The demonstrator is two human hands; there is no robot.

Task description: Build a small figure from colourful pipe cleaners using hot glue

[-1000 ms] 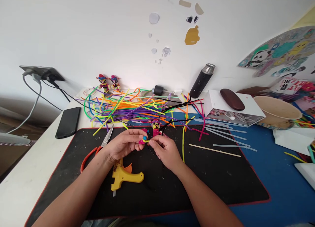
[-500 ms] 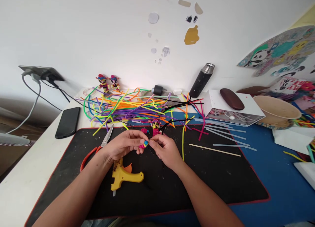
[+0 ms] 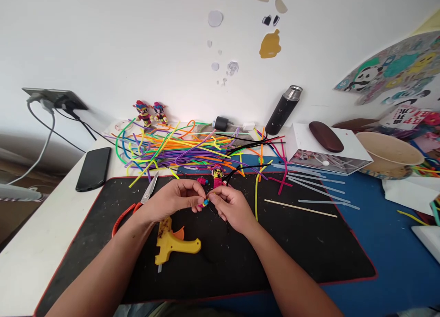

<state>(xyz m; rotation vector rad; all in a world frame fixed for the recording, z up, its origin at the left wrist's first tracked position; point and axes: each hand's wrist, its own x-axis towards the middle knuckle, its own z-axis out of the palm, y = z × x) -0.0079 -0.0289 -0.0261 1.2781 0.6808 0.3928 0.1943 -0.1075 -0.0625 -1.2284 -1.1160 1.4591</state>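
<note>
My left hand (image 3: 184,199) pinches a small magenta, yellow and blue pipe-cleaner piece (image 3: 205,203) between thumb and fingers. My right hand (image 3: 235,210) meets it from the other side, its thumb and fingertips closed at the blue end; what exactly lies between them is too small to make out. Just behind the hands are a pipe-cleaner figure (image 3: 217,176) with a magenta body and a similar little magenta and blue piece (image 3: 202,181). Below my left wrist lies a yellow glue gun (image 3: 175,243). Orange-handled scissors (image 3: 148,193) are partly covered by my left forearm.
Loose pipe cleaners (image 3: 172,147) pile up along the wall. Two finished figures (image 3: 142,113) stand behind them. Glue sticks (image 3: 319,184) and a wooden stick (image 3: 300,208) lie right of the hands. A phone (image 3: 93,169), a flask (image 3: 284,110) and a white box (image 3: 330,159) edge the black mat (image 3: 292,253).
The small piece has turned slightly and moved a little to the right between my fingers, showing less magenta. Both hands stay close together; the view has tilted slightly.
</note>
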